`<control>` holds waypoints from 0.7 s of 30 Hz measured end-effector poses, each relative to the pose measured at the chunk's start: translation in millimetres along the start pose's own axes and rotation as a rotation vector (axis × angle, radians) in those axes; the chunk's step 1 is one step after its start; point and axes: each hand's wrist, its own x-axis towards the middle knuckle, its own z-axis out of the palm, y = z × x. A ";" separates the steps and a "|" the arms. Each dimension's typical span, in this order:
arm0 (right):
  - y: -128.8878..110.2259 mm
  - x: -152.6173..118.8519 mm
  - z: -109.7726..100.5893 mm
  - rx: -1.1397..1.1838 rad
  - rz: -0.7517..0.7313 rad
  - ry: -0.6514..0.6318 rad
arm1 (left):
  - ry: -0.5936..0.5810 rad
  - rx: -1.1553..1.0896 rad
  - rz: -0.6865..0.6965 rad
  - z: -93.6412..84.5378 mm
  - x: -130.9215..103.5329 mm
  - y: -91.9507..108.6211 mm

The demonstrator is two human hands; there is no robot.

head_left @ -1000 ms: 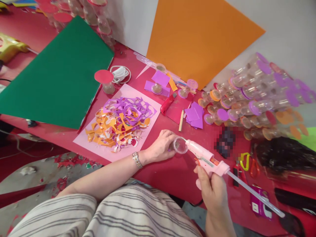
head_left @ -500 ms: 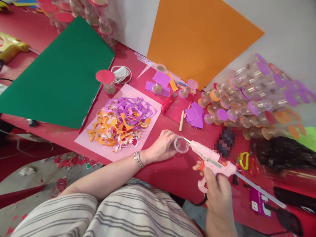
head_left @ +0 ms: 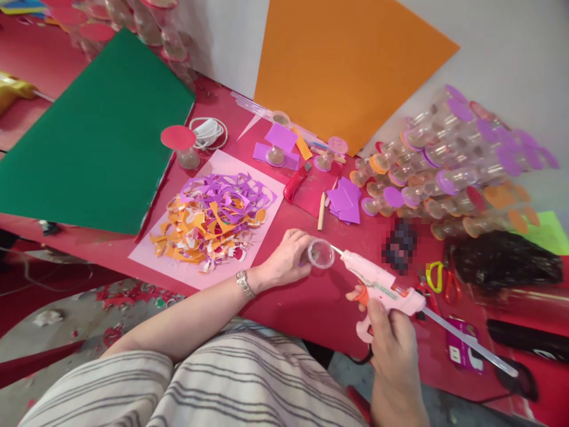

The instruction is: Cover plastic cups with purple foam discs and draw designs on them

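My left hand (head_left: 291,258) grips a small clear plastic cup (head_left: 320,254) by its side, its round rim tilted up toward me. In my right hand (head_left: 393,332) is a pink hot glue gun (head_left: 377,280), with fingers curled at its orange trigger (head_left: 361,295). The metal nozzle (head_left: 336,249) points left and meets the right side of the cup's rim; whether glue is coming out I cannot tell. A long translucent glue stick (head_left: 471,341) sticks out of the gun's back. Beyond the hands lie purple paper squares (head_left: 344,200) and a short wooden stick (head_left: 321,212).
Paper scraps (head_left: 213,222) are heaped on a pink sheet (head_left: 178,274) at left. A green board (head_left: 98,136) lies behind it. Stacked clear hourglass-shaped pieces (head_left: 444,160) with coloured discs stand at right. A red cutter (head_left: 296,182) and yellow-handled scissors (head_left: 434,277) lie on the red table.
The view has shifted slightly, so the table's things sit further left. The cup has moved a little left of the glue gun, whose nozzle now overlaps the rim less. Both grips are unchanged.
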 end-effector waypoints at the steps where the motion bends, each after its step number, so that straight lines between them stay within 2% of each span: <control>1: -1.2 -1.4 -1.0 -0.006 0.010 0.014 | 0.009 -0.002 -0.004 0.2 -0.2 0.4; 4: -4.0 -5.2 -4.7 -0.029 0.029 0.038 | 0.040 -0.022 -0.039 0.9 -0.6 2.7; 9: 5.3 -6.5 -8.5 -0.067 -0.067 0.053 | 0.077 -0.042 -0.108 0.8 -0.6 5.2; 11: 9.9 -5.8 -9.3 -0.072 -0.063 0.057 | 0.063 -0.027 -0.090 -0.3 -0.6 5.2; 16: 14.3 -3.2 -15.7 -0.113 -0.023 -0.032 | 0.023 0.046 -0.056 -4.2 -1.4 5.8; 21: 17.7 -5.6 -20.1 -0.136 0.015 -0.033 | -0.034 0.082 -0.055 -7.6 -1.0 9.8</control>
